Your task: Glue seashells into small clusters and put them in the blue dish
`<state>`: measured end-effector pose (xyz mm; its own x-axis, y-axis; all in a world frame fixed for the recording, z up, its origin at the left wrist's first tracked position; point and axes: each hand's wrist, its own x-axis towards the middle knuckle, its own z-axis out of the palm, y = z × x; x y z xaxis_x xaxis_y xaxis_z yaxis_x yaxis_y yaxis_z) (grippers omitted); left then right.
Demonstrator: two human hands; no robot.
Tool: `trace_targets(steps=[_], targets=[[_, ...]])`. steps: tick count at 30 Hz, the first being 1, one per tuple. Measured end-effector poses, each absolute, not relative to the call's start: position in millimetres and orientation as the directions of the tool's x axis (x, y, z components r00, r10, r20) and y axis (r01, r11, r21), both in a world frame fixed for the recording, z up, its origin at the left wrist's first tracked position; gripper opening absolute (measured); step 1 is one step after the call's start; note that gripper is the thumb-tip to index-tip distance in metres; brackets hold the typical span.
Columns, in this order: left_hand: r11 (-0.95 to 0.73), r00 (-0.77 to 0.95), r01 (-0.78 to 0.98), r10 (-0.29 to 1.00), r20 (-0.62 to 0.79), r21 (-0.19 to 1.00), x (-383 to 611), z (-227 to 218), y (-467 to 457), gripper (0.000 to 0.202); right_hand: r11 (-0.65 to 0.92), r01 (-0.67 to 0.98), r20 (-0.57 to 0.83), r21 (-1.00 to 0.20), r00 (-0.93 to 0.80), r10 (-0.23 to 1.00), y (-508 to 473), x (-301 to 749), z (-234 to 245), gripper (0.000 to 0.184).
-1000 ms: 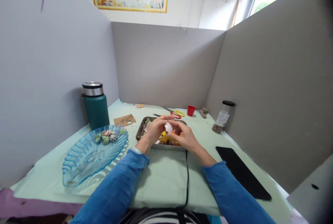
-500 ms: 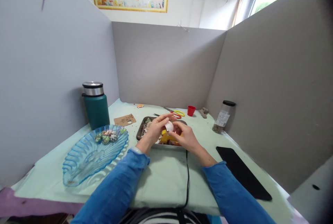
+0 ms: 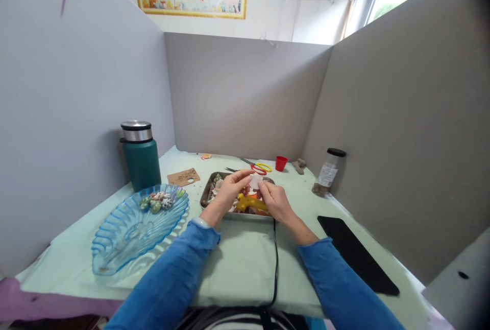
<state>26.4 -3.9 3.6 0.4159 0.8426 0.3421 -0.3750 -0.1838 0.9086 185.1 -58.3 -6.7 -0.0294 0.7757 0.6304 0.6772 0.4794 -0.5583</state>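
Note:
Over a metal tray (image 3: 205, 193) of mixed shells and small pieces, both hands pinch one small white shell (image 3: 255, 181). My left hand (image 3: 228, 192) grips it from the left with curled fingers. My right hand (image 3: 272, 199) grips it from the right. A yellow tool (image 3: 249, 203) with a black cord lies in the tray just below the hands. Left of the tray stands a blue shell-shaped glass dish (image 3: 130, 229) with several small shells (image 3: 156, 201) at its far end.
A green flask (image 3: 140, 155) stands at the back left beside a brown card (image 3: 184, 177). Scissors (image 3: 259, 167), a red cup (image 3: 281, 163) and a clear jar (image 3: 329, 171) lie behind the tray. A black pad (image 3: 356, 254) lies on the right. Grey partition walls close in three sides.
The white shell has been turned and shifted slightly right and away between the fingers. The right hand has lowered a little, uncovering more of the yellow tool.

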Motion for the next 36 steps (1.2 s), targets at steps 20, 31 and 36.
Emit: trace_targets(steps=[20, 31, 36], targets=[[-0.204, 0.413, -0.286, 0.855, 0.313, 0.936, 27.5, 2.3, -3.8, 0.043, 0.437, 0.735, 0.592, -0.519, -0.060, 0.804, -54.6, 185.2, -7.8, 0.045], [-0.196, 0.366, -0.257, 0.886, 0.283, 0.946, 26.9, 2.4, -3.3, 0.045, 0.479, 0.603, 0.672, -0.638, 0.131, 0.729, -59.7, 183.5, -4.4, 0.031], [-0.218, 0.386, -0.241, 0.872, 0.300, 0.946, 26.1, 4.2, -5.6, 0.044, 0.491, 0.611, 0.691, -0.621, 0.132, 0.711, -58.2, 184.5, -6.7, 0.031]])
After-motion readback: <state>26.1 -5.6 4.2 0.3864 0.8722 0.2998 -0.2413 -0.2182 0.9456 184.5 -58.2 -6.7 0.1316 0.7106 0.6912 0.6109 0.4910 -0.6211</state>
